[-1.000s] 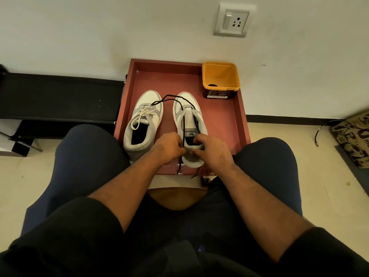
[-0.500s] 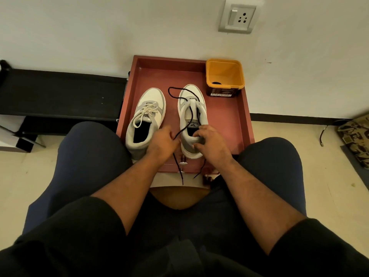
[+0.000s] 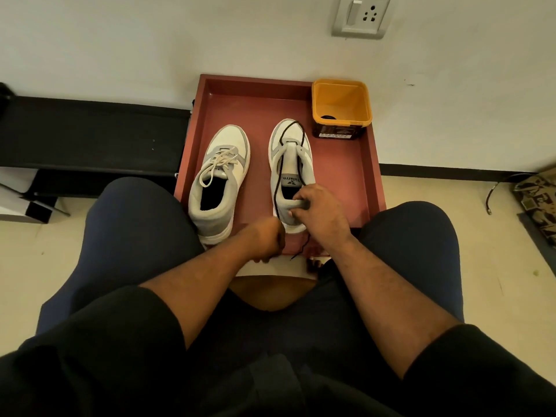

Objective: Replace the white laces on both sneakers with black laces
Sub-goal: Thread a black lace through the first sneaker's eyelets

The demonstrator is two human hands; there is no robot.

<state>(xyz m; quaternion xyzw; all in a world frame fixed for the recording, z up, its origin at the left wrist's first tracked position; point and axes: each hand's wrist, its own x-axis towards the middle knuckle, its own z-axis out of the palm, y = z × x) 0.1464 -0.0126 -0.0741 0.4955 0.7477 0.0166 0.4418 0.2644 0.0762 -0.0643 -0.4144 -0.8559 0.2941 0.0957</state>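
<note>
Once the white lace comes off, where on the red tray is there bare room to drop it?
The widest bare patch of the tray lies beyond both toes, left of the yellow tub. A narrower strip runs between the right sneaker and the right wall. The near edge is crowded by the left hand, right hand and black lace.

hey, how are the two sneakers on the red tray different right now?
The left sneaker keeps its white lace, crisscrossed and loosely tied; the right sneaker has a black lace through only the toe eyelets, ends trailing back. Nobody touches the left sneaker, while the right hand grips the right sneaker's heel and the left hand pulls the lace. Both are white and grey, toes toward the wall.
</note>
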